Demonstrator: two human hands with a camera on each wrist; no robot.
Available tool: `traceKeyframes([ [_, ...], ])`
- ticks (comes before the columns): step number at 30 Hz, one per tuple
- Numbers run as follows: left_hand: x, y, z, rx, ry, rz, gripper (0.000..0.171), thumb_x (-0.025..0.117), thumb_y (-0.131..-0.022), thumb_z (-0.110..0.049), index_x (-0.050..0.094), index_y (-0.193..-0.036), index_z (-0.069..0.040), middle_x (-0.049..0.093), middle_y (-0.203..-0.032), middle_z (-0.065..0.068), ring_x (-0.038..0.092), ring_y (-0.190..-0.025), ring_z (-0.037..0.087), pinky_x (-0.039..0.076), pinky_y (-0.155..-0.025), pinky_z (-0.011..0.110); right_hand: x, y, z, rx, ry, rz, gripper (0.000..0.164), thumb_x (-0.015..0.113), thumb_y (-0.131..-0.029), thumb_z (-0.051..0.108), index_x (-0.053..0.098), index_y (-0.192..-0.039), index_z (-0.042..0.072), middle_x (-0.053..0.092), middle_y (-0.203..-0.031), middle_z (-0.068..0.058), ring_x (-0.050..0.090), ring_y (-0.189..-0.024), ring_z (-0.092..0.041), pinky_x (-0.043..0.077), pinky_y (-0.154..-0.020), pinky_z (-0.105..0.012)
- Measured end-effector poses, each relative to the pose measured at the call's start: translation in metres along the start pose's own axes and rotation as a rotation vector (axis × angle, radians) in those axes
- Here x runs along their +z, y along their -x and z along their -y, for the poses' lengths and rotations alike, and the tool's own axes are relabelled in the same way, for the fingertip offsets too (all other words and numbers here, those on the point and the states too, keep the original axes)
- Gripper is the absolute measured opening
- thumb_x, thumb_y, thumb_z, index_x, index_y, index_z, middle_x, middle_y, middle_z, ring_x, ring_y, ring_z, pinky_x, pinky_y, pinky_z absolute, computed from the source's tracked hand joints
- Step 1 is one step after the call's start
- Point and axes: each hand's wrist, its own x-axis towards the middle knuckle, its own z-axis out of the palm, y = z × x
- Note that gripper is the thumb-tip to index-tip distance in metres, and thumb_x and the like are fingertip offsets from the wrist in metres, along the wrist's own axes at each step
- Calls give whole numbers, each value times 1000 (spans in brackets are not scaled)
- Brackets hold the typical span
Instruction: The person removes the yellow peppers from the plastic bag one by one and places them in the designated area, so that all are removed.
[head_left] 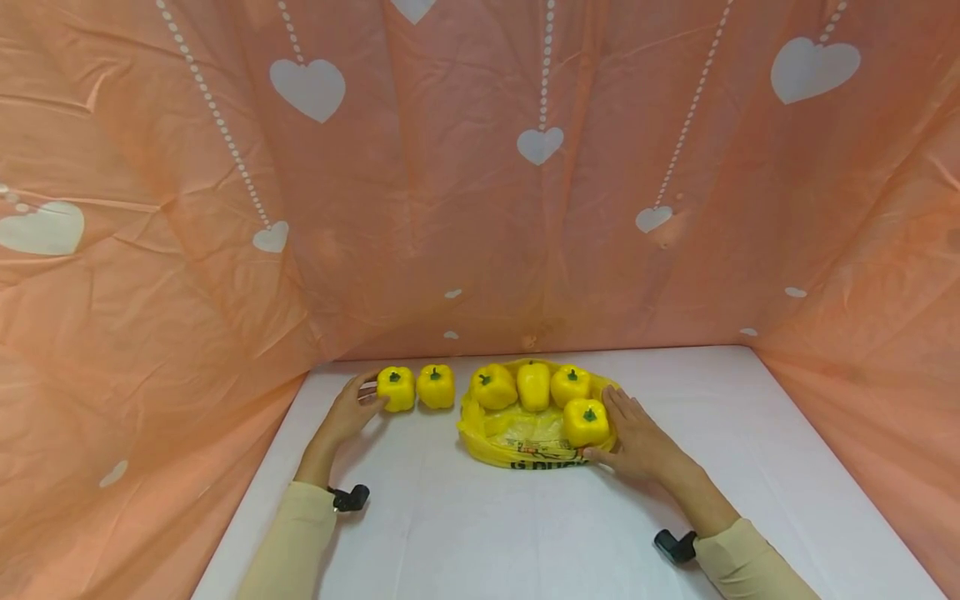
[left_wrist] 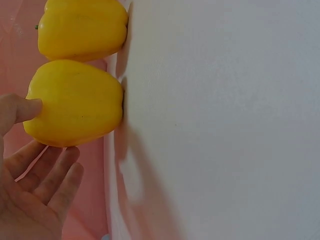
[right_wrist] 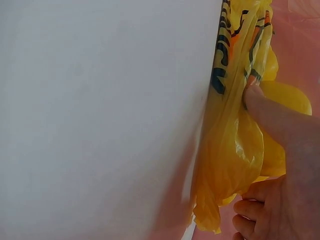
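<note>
My left hand (head_left: 356, 410) is at the left side of a yellow bell pepper (head_left: 396, 389) standing upright. In the left wrist view its thumb (left_wrist: 31, 110) overlaps the pepper's near side, with loosely extended fingers beside and partly behind it; firm contact cannot be told. Close by stands a second yellow bell pepper (head_left: 436, 387). Several more peppers sit in an open yellow plastic bag (head_left: 487, 448) with its rim spread low. My right hand (head_left: 637, 437) rests against the bag's right side, fingers extended, near the front-right pepper (head_left: 586, 422). Its thumb (right_wrist: 255, 95) touches the printed plastic.
Everything stands on a white table (head_left: 480, 533). Behind it and at both sides hangs a peach sheet (head_left: 420, 208) with white hearts. Black cameras are strapped to the left wrist (head_left: 350, 498) and the right wrist (head_left: 675, 546).
</note>
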Motion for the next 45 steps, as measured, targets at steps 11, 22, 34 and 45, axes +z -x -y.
traceKeyframes([
  [11, 0, 0, 0, 10, 20, 21, 63, 67, -105, -6, 38, -158, 10, 35, -161, 37, 48, -142, 56, 41, -121, 60, 0, 0, 0, 6, 5, 1, 115, 74, -95, 60, 20, -164, -14, 18, -173, -32, 19, -161, -49, 17, -131, -62],
  [22, -3, 0, -1, -14, 16, 40, 65, 66, -107, -11, 36, -162, 6, 34, -164, 35, 46, -145, 54, 41, -121, 61, -1, 0, 1, 3, 0, 0, 115, 75, -95, 59, 20, -164, -15, 19, -173, -33, 19, -160, -50, 17, -131, -62],
  [34, -4, 4, -3, 5, -5, 19, 65, 68, -106, -14, 39, -160, 5, 35, -163, 34, 42, -148, 54, 36, -124, 62, -1, 0, 0, -4, 10, -3, 114, 75, -95, 58, 20, -163, -15, 19, -172, -34, 19, -160, -50, 17, -130, -63],
  [45, -5, 14, -22, 63, -68, -50, 64, 71, -105, -16, 43, -160, 1, 37, -162, 30, 38, -148, 55, 33, -124, 66, -2, 0, 1, 9, -6, 8, 114, 75, -95, 58, 20, -164, -14, 18, -173, -33, 19, -160, -50, 17, -131, -62],
])
